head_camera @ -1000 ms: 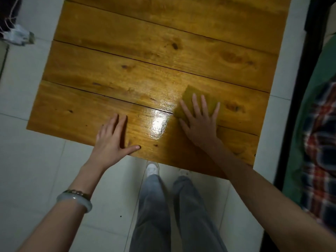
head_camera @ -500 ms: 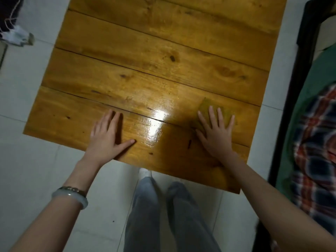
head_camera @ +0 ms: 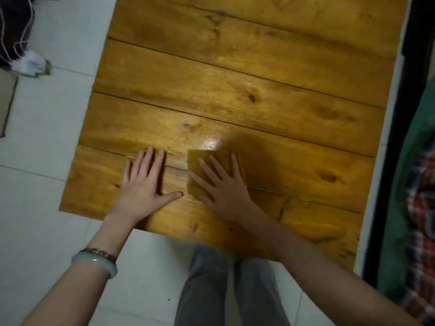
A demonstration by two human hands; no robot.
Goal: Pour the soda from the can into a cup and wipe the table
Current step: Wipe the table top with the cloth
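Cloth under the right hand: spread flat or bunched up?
Spread flat: the cloth lies flat on the table, pressed under the straight, splayed fingers of the right hand.

No legible text, label, brand, number or sign on the table (head_camera: 235, 67) or anything around it

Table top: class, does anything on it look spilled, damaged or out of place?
A glossy patch, perhaps wet or only glare, shines just beyond the yellow-green cloth pressed under the flat right hand. Dark gaps run between the table planks. Nothing else stands out.
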